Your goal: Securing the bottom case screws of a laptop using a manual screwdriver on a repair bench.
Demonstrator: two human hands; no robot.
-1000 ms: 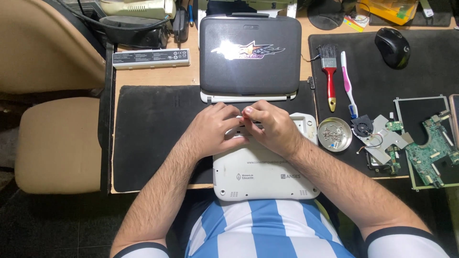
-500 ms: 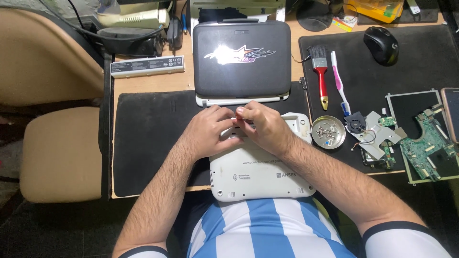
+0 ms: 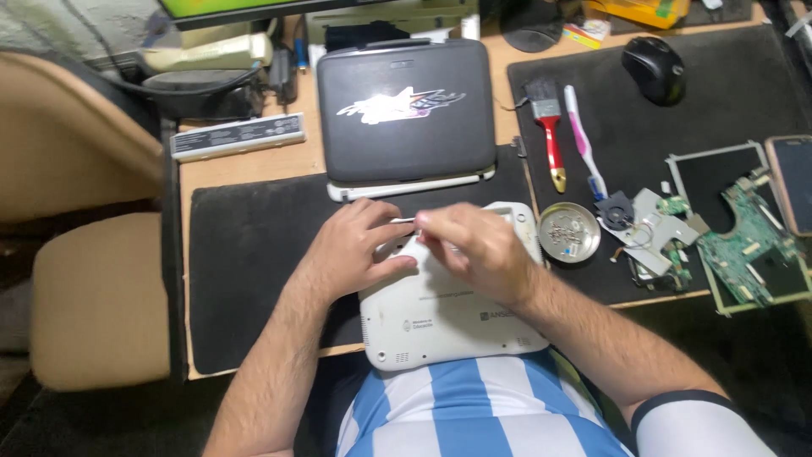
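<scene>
1. My right hand (image 3: 478, 250) rests on the upper half of the white laptop base (image 3: 448, 305), fingers curled together and pinching a thin pale tool (image 3: 404, 221) whose tip pokes out to the left; what the tool is I cannot tell for sure.
2. My left hand (image 3: 355, 247) lies just beside it, fingers bent and pressed down on the upper left corner of the same white base, thumb against the casing; it grips nothing that I can make out, it only holds the base down.
3. The two hands meet at the fingertips, right over the far edge of the white base.
4. The white laptop base sits flat, its near edge hanging over the table edge against my striped blue and white shirt (image 3: 482, 406), its far half on the black mat (image 3: 254, 254).
5. Just beyond my hands lies a closed dark grey laptop (image 3: 406, 110) with a shiny sticker on its lid, touching the far edge of the mat.
6. To the right of the white base stands a small round metal dish (image 3: 569, 232) holding screws.
7. Farther right, on a second black mat (image 3: 719, 110), lie a red-handled brush (image 3: 550, 131), a pink toothbrush (image 3: 584, 140), a green circuit board (image 3: 748, 241) and a black mouse (image 3: 653, 69).
8. To the left, on the bare wood, lies a long grey battery pack (image 3: 237, 135).
</scene>
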